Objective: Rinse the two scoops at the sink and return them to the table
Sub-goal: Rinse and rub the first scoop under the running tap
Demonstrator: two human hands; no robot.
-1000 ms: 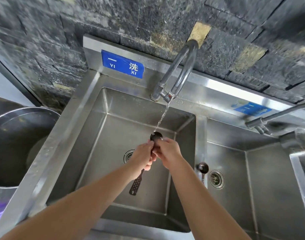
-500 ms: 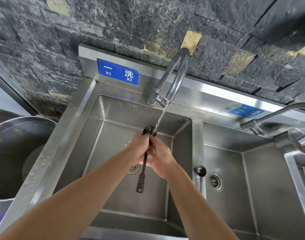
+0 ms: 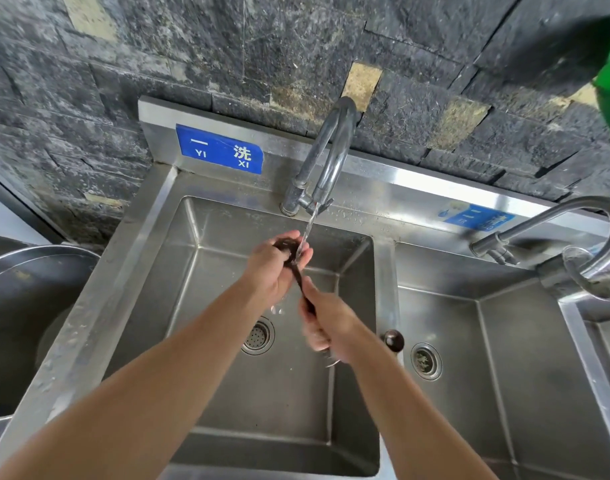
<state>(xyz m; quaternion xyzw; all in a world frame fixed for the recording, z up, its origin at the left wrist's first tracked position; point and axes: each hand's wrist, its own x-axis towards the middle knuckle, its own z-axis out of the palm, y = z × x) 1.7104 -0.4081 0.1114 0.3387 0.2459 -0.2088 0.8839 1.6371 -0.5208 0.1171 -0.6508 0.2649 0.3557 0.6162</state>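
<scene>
Right hand [image 3: 326, 322] slid down handle; left hand [image 3: 274, 263] fingers cup scoop [image 3: 289, 249] under faucet [image 3: 326, 157].

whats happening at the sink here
A person is rinsing a dark scoop under the running tap over the left basin. The left hand rubs its bowl while the right hand grips the handle. The second scoop rests on the divider between basins, waiting.

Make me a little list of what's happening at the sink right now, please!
Water: running from the tap
Left hand: cupped around the scoop's bowl under the stream
Right hand: holding the dark scoop by its handle
Second scoop: resting on the divider between the two basins
Left basin: drain uncovered
</scene>
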